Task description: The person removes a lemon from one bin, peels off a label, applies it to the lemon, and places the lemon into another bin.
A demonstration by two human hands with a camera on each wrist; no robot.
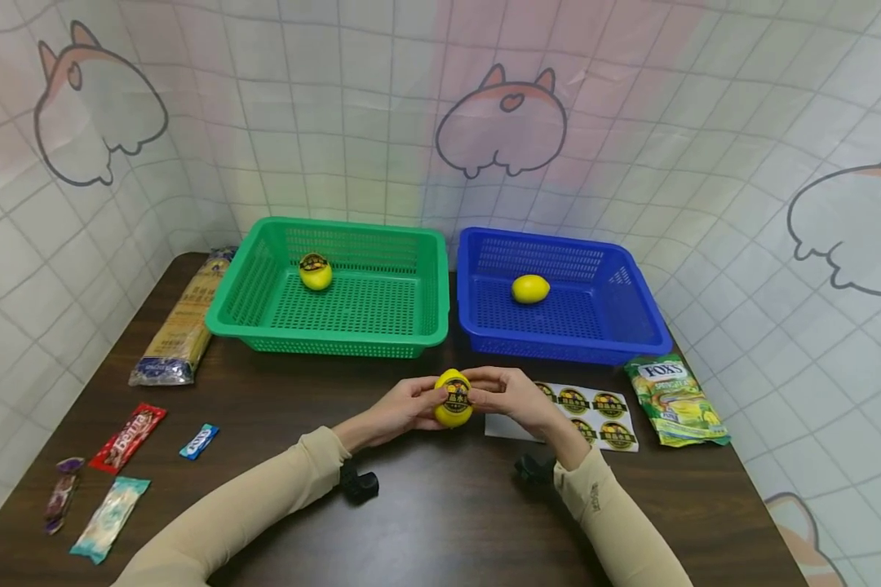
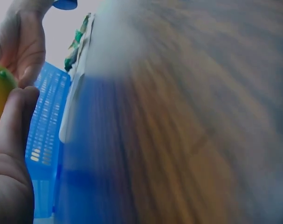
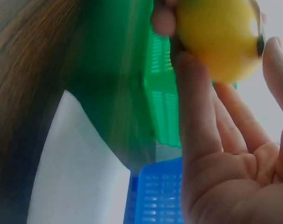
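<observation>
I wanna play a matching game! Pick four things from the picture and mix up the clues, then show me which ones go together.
Things:
1. Green basket
2. Blue basket
3. Sticker sheet
4. FOX'S bag

Clues:
A. Holds a lemon with no sticker showing
B. Yellow and green, on the right side of the table
C. Holds a lemon with a sticker on it
D. White, partly hidden by the right hand

Right pairs: 1-C, 2-A, 3-D, 4-B
</observation>
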